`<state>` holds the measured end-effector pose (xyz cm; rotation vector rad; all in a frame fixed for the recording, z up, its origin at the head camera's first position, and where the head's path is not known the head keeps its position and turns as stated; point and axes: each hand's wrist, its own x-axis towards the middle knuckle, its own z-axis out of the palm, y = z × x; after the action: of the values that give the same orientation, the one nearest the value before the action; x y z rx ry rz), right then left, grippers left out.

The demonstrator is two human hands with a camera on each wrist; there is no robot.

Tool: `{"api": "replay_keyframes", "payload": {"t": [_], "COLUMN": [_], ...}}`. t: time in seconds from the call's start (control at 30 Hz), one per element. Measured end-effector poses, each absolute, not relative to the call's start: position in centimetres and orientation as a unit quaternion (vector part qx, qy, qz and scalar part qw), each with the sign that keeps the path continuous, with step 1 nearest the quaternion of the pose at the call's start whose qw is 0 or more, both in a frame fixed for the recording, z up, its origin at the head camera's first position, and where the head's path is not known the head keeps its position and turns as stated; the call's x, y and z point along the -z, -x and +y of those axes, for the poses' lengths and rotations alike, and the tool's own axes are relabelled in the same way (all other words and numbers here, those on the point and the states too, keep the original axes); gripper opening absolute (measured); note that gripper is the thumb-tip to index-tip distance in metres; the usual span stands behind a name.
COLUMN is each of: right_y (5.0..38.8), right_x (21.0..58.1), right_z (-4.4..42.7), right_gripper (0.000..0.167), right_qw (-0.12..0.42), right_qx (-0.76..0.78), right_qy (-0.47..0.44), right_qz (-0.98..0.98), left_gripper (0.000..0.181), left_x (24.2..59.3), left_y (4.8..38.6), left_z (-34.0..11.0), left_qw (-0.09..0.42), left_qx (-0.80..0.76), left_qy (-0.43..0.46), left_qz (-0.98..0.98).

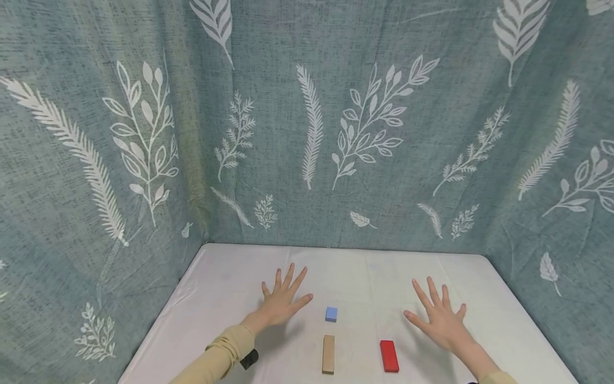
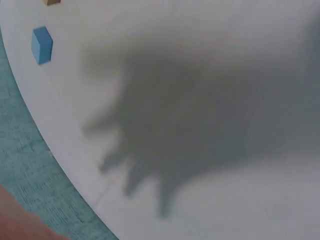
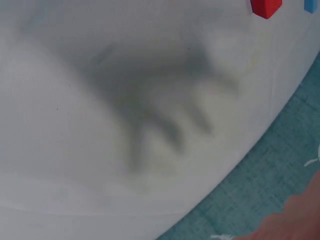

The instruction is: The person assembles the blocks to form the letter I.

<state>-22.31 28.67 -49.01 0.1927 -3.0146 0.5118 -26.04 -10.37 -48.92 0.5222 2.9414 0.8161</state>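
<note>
My left hand [image 1: 280, 304] is held above the table with its fingers spread and straight, holding nothing. To its right lies a small blue block [image 1: 331, 314], also seen in the left wrist view. Nearer to me is a long tan wooden block [image 1: 328, 354]. A red rectangular block [image 1: 389, 356] lies to the right of the tan one. My right hand [image 1: 442, 321] hovers over the right side, fingers splayed, nothing in it; the red block is the nearest thing to it. In both wrist views only a skin-coloured edge of each hand shows, over a hand-shaped shadow.
A white-covered table [image 1: 345, 272] with rounded far corners carries the blocks. Teal curtains [image 1: 278, 160] with white leaf prints stand behind it and along both sides. A black wrist device [image 1: 249, 359] sits under the left sleeve.
</note>
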Motion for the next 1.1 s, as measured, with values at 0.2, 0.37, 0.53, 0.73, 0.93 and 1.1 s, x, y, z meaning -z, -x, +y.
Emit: {"api": "replay_keyframes", "payload": {"t": [0.2,0.37,0.53,0.73,0.93,1.1], "right_y": [21.7,21.3,20.9,19.9,19.1,18.5], "right_x": [49.4,49.9,50.6,51.3,51.9,52.6], "right_z": [28.0,27.5,27.1,26.4,25.8,25.3], "right_gripper": [0.079,0.079,0.08,0.081,0.086,0.09], "right_qw": [0.035,0.017,-0.003,-0.038,-0.077,-0.11], "right_qx": [-0.178,-0.185,-0.212,-0.26,-0.309,-0.342], "right_qy": [-0.083,-0.084,-0.091,-0.104,-0.115,-0.123], "right_qz": [-0.98,-0.979,-0.973,-0.959,-0.941,-0.925], "left_gripper": [0.069,0.071,0.072,0.078,0.079,0.081], "left_x": [49.3,49.6,50.1,51.2,51.8,52.5], "left_y": [25.5,24.9,24.1,23.3,22.5,21.7], "left_z": [-9.7,-9.2,-8.6,-8.2,-8.1,-8.2], "left_qw": [0.026,0.043,0.063,0.093,0.114,0.141], "left_qx": [-0.282,-0.303,-0.328,-0.344,-0.359,-0.366], "left_qy": [-0.185,-0.21,-0.245,-0.269,-0.29,-0.308], "left_qz": [0.941,0.929,0.91,0.895,0.88,0.867]}}
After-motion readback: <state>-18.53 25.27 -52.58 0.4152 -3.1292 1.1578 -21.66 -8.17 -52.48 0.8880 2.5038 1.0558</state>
